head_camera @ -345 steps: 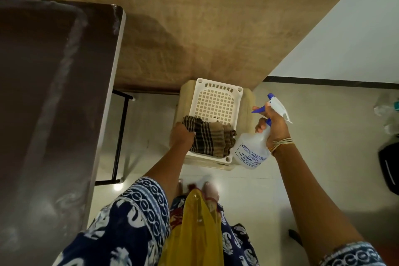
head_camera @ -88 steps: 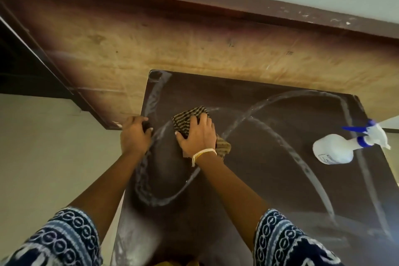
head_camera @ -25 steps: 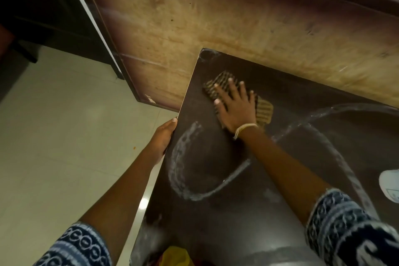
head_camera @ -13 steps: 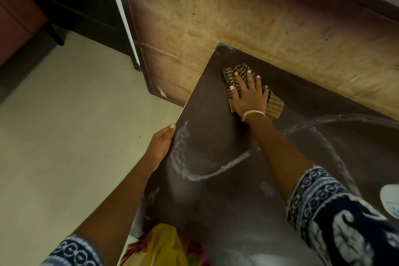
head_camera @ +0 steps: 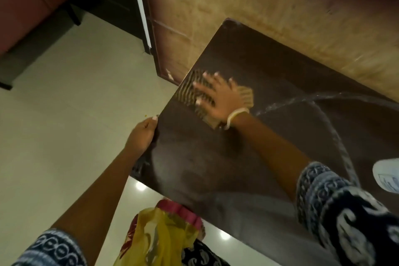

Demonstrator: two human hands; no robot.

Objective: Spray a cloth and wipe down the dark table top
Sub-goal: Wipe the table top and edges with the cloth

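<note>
Right hand (head_camera: 218,101) lies flat, fingers spread and straight, pressing the brown-and-tan checked cloth (head_camera: 191,90) onto the dark brown rectangular table top (head_camera: 248,157); no pinch, just palm and fingers bearing down. The cloth sits at the table's left edge, near the far left corner, part of it showing past the wrist on the far side. The hand is motion-blurred, so I judge a wiping stroke is under way. Left hand (head_camera: 141,135) grips the same left edge nearer the person, fingers curled at the rim, likely steadying the table.

Progress: spraying looks done, since the white plastic spray bottle (head_camera: 387,177) lies set down on the table at the right frame edge, mostly cut off. The patch around and below the cloth reads as uniformly dark, probably wiped. A pale curved streak of residue (head_camera: 332,127) runs across the right half toward the bottle, so that side looks unwiped. Roughly the early-to-middle part of the job, by my judgement.

Edges and room: the cloth is right at the left rim, with pale tiled floor (head_camera: 64,114) below, so any further leftward push goes off the top. The far edge stands close to the tan wooden wall panel (head_camera: 269,17). Open run is rightward and toward the person; the bottle lies in the way of the last stretch.
</note>
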